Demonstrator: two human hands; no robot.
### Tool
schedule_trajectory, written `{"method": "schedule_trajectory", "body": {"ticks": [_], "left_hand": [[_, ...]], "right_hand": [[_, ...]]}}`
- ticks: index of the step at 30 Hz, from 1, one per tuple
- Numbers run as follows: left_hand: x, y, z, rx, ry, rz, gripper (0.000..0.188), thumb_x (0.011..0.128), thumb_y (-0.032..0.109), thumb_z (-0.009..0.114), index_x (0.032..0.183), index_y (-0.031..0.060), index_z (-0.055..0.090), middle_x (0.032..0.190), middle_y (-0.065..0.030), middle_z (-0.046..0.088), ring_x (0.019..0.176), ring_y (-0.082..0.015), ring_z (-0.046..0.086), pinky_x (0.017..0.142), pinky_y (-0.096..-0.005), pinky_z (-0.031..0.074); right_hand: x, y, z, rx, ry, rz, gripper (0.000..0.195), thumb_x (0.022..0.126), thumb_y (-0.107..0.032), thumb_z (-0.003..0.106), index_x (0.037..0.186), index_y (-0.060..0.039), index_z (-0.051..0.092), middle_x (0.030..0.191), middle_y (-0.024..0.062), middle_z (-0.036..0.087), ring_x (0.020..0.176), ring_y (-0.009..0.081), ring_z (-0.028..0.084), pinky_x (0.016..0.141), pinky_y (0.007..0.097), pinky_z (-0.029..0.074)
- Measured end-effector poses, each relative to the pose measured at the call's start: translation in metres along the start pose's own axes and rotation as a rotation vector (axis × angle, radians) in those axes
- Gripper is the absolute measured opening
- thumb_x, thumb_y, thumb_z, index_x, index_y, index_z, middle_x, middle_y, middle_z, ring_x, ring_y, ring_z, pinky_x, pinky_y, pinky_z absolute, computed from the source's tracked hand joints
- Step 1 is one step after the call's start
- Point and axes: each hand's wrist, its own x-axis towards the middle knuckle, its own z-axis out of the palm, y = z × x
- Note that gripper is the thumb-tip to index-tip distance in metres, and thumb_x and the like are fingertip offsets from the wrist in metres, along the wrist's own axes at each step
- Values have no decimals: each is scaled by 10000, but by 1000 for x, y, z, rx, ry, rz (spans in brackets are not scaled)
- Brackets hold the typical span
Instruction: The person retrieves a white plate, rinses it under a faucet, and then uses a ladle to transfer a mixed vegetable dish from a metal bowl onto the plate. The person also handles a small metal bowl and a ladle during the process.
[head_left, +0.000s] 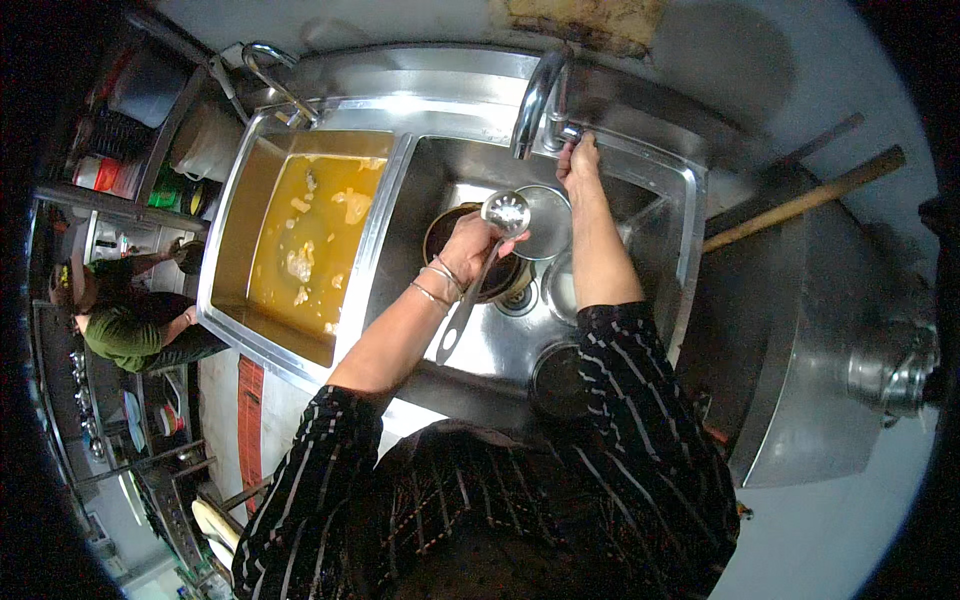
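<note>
My left hand (472, 244) holds a slotted metal spoon (506, 214) over the right sink basin (420, 345), its handle slanting down toward me. Bracelets circle that wrist. My right hand (579, 161) is at the base of the chrome faucet (534, 97), its fingers on the valve knob (571, 133). No water stream shows under the spout. Beneath my left hand sits a dark round pan (433, 236), partly hidden. A round metal lid or dish (546, 225) lies beside it, between my hands. Another round vessel (559, 289) is partly behind my right forearm, near the drain (517, 298).
The left basin (229, 247) holds murky yellow-brown liquid with floating scraps. A second faucet (274, 56) stands behind it. A dark round pan (559, 379) lies near the front. Wooden poles (810, 199) lean at right. A person in green (124, 330) stands at far left by shelves.
</note>
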Motion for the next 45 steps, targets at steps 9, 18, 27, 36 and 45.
{"method": "schedule_trajectory", "body": {"ticks": [9, 18, 27, 36, 45], "left_hand": [[43, -8, 6, 151, 158, 17, 201, 846, -77, 385, 1032, -120, 451, 890, -232, 591, 696, -275, 648, 467, -236, 558], [45, -39, -30, 805, 367, 266, 325, 858, 214, 547, 694, -65, 568, 497, -101, 543, 391, -160, 539, 335, -303, 392], [16, -15, -86, 651, 501, 153, 225, 811, 185, 609, 727, -24, 598, 601, -70, 562, 476, -168, 518, 403, -302, 396], [-23, 7, -98, 561, 439, 145, 163, 859, 150, 539, 743, 36, 528, 552, -14, 508, 421, -75, 415, 337, -226, 283], [-70, 9, -93, 187, 270, 191, 176, 891, 153, 522, 743, 81, 458, 608, -18, 522, 420, -73, 392, 340, -208, 295]], "right_hand": [[-10, 23, 2, 405, -125, -136, 390, 903, -455, 368, 807, -104, 506, 636, 26, 503, 419, 145, 470, 425, 348, 417], [-96, 140, 11, -423, 26, -432, 251, 846, -256, 589, 798, -11, 620, 535, 112, 572, 375, 195, 524, 352, 327, 410], [-67, 161, 9, -1342, -141, -623, 460, 898, -437, 362, 1145, -74, 500, 967, 207, 607, 849, 392, 594, 700, 451, 481], [-25, 280, -11, -985, 74, -237, 309, 798, -306, 565, 1007, -78, 580, 831, 129, 628, 789, 248, 617, 663, 341, 495], [-184, 227, -18, -339, -101, -137, 378, 773, 143, 424, 1074, -77, 362, 922, 80, 581, 528, 157, 578, 401, 232, 453]]}}
